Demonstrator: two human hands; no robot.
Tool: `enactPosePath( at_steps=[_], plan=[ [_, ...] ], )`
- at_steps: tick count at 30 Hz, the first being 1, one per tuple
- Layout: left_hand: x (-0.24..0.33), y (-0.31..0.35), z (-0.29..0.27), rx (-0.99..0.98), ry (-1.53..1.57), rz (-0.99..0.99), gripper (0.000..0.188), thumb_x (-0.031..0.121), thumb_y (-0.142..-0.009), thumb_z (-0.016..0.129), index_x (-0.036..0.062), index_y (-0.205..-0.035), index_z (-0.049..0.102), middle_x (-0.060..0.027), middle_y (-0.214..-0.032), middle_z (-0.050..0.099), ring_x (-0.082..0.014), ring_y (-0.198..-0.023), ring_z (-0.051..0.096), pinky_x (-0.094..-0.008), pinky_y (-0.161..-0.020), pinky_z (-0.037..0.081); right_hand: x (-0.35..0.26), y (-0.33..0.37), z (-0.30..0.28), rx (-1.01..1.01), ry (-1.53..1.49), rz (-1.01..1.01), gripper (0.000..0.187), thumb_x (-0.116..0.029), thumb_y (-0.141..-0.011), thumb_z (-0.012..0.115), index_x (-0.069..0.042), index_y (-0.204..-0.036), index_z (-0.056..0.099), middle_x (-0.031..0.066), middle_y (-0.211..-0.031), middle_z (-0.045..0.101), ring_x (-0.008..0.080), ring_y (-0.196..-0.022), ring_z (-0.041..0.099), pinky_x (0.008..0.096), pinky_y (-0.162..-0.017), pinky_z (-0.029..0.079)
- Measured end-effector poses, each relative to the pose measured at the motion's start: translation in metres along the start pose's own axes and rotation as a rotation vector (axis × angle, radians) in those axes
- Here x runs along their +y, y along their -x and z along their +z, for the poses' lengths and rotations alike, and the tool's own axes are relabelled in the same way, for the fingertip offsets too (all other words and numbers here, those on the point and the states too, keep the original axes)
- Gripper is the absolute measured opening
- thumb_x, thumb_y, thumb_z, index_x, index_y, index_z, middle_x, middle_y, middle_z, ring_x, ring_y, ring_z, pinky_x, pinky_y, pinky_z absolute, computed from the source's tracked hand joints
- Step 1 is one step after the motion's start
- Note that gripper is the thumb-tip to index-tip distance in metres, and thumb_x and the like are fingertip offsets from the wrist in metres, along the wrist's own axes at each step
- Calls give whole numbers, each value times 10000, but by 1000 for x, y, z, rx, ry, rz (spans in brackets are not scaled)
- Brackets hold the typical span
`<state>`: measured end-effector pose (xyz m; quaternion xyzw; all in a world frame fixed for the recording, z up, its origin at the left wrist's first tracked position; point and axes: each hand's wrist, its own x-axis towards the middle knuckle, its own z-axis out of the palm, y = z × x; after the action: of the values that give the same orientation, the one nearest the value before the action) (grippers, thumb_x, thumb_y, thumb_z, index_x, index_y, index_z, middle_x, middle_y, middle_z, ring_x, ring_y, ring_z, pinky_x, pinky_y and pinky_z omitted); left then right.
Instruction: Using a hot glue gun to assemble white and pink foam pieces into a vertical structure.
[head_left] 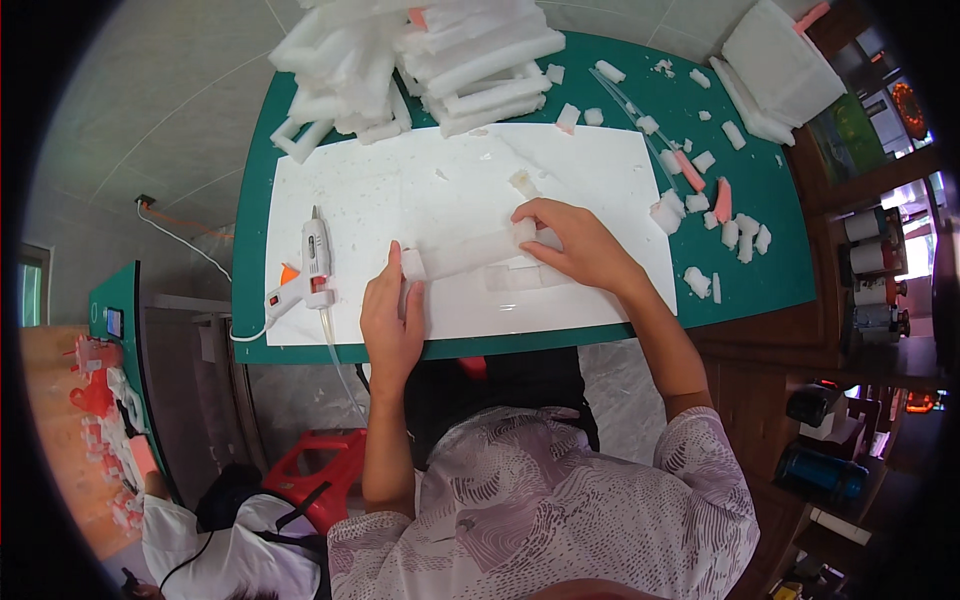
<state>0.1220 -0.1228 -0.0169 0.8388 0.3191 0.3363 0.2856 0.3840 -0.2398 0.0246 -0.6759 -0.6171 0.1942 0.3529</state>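
- Runs between both hands as a thin, pale foam strip (pixel 465 252), lying around the middle of the white board (pixel 350 190).
- Slants mostly left to right along its long axis, a little farther away at the right end than at the left.
- Lies to the right of the left hand (pixel 390 320) and to the left of the right hand (pixel 575 240), with a hand at each end and neither plainly nearer.
- Meets a small white end piece (pixel 413 265) at the left, beside straight, upright fingers and a slightly parted thumb; impossible to say whether gripped or merely steadied.
- Meets a white foam block (pixel 525 232) at the right, pinched between thumb and forefinger, with only the block's width left between them.
- Has a second pale piece (pixel 515 278) just on the near side of its right half, and a small foam scrap (pixel 522 183) beyond the block.
- Shares the board with a glue gun (pixel 316 250), well to the left.
- Faces stacked foam (pixel 480 80) on the far side, and loose foam bits (pixel 697 283) to the right on the green table (pixel 760 275).
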Motion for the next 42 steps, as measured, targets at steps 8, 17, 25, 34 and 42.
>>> enactPosePath(
  at_steps=[8, 17, 25, 34, 42],
  plan=[
    [1, 1, -1, -18, -9, -33, 535, 7, -914, 614, -60, -1429, 487, -208, -1121, 663, -307, -982, 620, -360, -909, 483, 0, -1, -1, -64, 61, 21, 308, -139, -889, 717, -56, -1165, 607, 131, -1136, 668, 305, -983, 666, 363, -903, 530],
    [2, -2, -2, -31, -8, -14, 542, -2, -924, 598, -65, -1444, 460, -210, -1214, 657, -317, -1019, 623, -369, -940, 474, 5, 0, 1, 27, 130, -95, 315, -157, -895, 714, -63, -1177, 610, 134, -1156, 660, 307, -1015, 653, 375, -917, 523],
    [6, -11, -7, -68, 50, -91, 586, -10, -929, 592, -57, -1482, 403, -227, -1255, 630, -295, -1029, 631, -355, -898, 497, 0, -2, -4, -71, -12, 8, 329, -148, -896, 711, -61, -1199, 617, 127, -1175, 648, 299, -1004, 647, 363, -913, 522],
    [21, -39, -9, -25, 87, 118, 569, -30, -906, 600, 69, -1457, 495, -210, -1568, 318, -360, -1272, 544, -376, -936, 526, -15, -2, -16, -101, -313, 224, 344, -123, -877, 749, -65, -1191, 622, 104, -1151, 642, 124, -836, 661, 274, -814, 554],
    [41, -36, -1, -54, 14, 207, 626, 5, -834, 695, 98, -1430, 527, -212, -1574, 310, -437, -1438, 332, -475, -1103, 389, -23, -11, -3, -113, -983, 448, 232, -174, -954, 681, -51, -1139, 613, 82, -1081, 634, 148, -849, 676, 293, -830, 580]
  ],
)
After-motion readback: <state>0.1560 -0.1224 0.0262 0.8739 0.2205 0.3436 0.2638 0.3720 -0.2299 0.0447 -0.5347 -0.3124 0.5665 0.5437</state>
